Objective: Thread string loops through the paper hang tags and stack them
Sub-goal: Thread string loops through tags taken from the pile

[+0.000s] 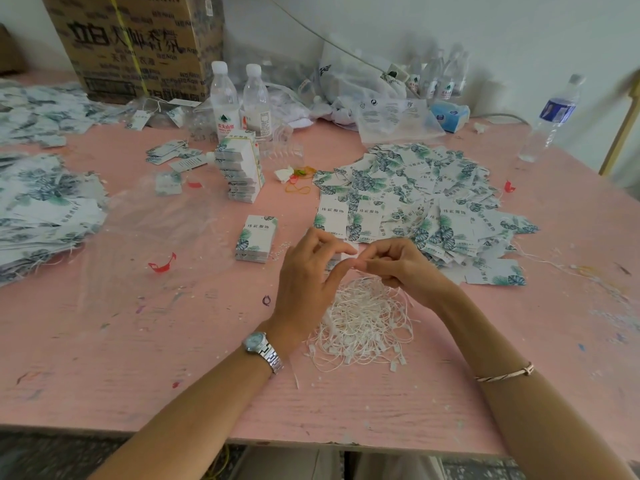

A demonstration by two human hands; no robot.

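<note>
The cardboard box [138, 46] is cut by the top edge, the left pile of tags [41, 209] by the left edge. Whether the right hand [401, 268] and left hand [308, 275] pinch anything between them is too small to tell

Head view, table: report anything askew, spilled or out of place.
The tall tag stack is staggered, its upper bundles shifted left of the lower ones. Small white bits lie scattered beside the short tag stack.

Left wrist: silver metal link-band watch [258, 342] with round pale-blue dial; well to the right of the watch, right forearm carries one thin bangle [505, 374], silver and coppery
</note>
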